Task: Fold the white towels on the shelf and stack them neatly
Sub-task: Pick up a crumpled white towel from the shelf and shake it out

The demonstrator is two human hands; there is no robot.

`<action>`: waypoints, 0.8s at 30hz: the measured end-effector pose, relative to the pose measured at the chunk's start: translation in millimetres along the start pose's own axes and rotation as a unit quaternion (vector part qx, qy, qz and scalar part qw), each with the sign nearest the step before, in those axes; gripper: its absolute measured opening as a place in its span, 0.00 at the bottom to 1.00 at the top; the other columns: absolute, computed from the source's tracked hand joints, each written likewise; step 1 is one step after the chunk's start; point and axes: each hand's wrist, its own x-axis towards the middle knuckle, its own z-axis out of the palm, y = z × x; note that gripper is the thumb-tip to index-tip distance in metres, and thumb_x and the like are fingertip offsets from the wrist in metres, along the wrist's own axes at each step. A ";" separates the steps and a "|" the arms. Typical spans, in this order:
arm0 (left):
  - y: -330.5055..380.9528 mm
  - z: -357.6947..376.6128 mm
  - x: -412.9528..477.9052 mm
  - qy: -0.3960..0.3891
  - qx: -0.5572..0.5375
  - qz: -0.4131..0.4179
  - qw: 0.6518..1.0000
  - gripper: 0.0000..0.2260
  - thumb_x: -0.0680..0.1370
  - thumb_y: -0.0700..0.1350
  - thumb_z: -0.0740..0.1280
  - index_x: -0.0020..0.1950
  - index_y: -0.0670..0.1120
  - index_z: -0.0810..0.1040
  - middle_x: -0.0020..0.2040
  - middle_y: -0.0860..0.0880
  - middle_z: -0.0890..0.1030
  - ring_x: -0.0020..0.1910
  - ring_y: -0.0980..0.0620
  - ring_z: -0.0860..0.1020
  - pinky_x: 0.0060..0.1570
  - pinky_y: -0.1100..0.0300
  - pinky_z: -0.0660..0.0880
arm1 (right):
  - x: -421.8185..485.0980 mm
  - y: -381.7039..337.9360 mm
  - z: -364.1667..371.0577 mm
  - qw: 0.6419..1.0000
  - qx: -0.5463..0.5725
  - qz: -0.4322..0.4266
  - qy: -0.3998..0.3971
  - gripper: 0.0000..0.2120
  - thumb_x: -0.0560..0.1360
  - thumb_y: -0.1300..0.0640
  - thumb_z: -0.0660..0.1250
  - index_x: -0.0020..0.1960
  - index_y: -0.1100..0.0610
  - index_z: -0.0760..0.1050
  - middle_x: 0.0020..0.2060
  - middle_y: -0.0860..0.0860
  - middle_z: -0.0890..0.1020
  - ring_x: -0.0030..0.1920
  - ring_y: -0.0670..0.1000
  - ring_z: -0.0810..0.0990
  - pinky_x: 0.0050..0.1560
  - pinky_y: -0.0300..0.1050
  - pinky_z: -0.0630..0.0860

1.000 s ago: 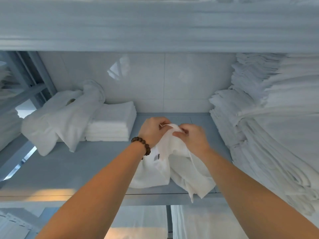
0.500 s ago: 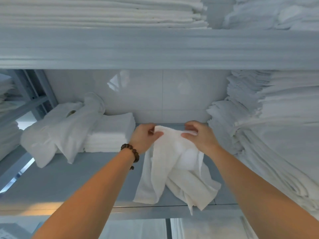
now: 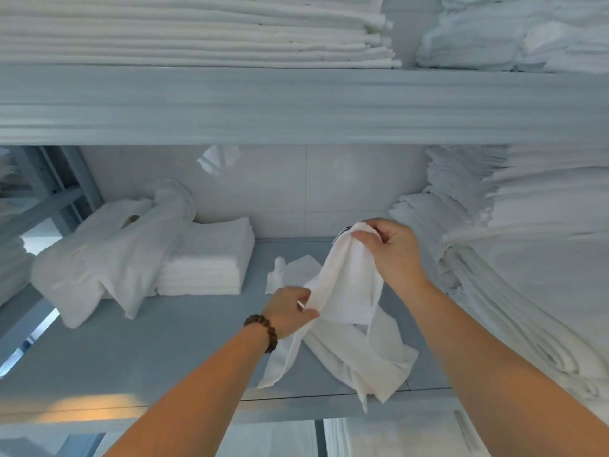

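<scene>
A crumpled white towel [image 3: 349, 291] hangs between my hands above the grey shelf [image 3: 138, 354]. My right hand [image 3: 392, 252] pinches one corner of it high up, near the back wall. Lower and nearer to me, my left hand [image 3: 290, 311], a brown bead bracelet on its wrist, grips the towel's edge. The towel's loose end trails on the shelf towards the front edge. A neat stack of folded white towels [image 3: 207, 258] sits at the back left, with unfolded towels [image 3: 112, 255] heaped against its left side.
A tall leaning pile of white linen [image 3: 514, 265] fills the right side of the shelf. The shelf board above [image 3: 296, 103] carries more folded linen [image 3: 197, 31]. A metal frame [image 3: 49, 189] stands at the left. More white linen lies on the shelf below.
My hands have drawn apart along the towel: the right one rose towards the back wall, the left one slid down and nearer. The camera view tilted upward.
</scene>
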 end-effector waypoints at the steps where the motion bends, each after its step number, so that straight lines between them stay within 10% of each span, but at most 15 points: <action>1: -6.6 8.2 -0.6 -0.009 0.005 -0.016 1.000 0.04 0.73 0.48 0.68 0.41 0.48 0.78 0.39 0.55 0.76 0.37 0.56 0.75 0.39 0.64 0.70 | -1.4 -3.2 -3.2 1.000 0.014 0.006 0.013 0.09 0.72 0.60 0.70 0.37 0.47 0.80 0.31 0.38 0.82 0.34 0.37 0.78 0.39 0.29 0.71; 12: -64.4 27.5 -13.0 -0.039 0.061 -0.089 0.993 0.04 0.77 0.47 0.63 0.46 0.47 0.74 0.44 0.50 0.75 0.44 0.50 0.73 0.44 0.61 0.67 | -31.4 7.3 -60.0 0.986 -0.054 0.037 0.156 0.07 0.74 0.62 0.66 0.43 0.51 0.77 0.34 0.47 0.80 0.33 0.42 0.75 0.38 0.38 0.71; 24: -19.7 -75.1 -92.7 0.225 -0.058 -0.021 0.972 0.03 0.77 0.44 0.66 0.44 0.50 0.78 0.43 0.48 0.81 0.43 0.48 0.77 0.42 0.59 0.71 | -83.1 15.7 -106.3 0.942 -0.329 0.045 0.059 0.05 0.75 0.62 0.64 0.49 0.60 0.77 0.38 0.52 0.76 0.40 0.52 0.72 0.40 0.41 0.62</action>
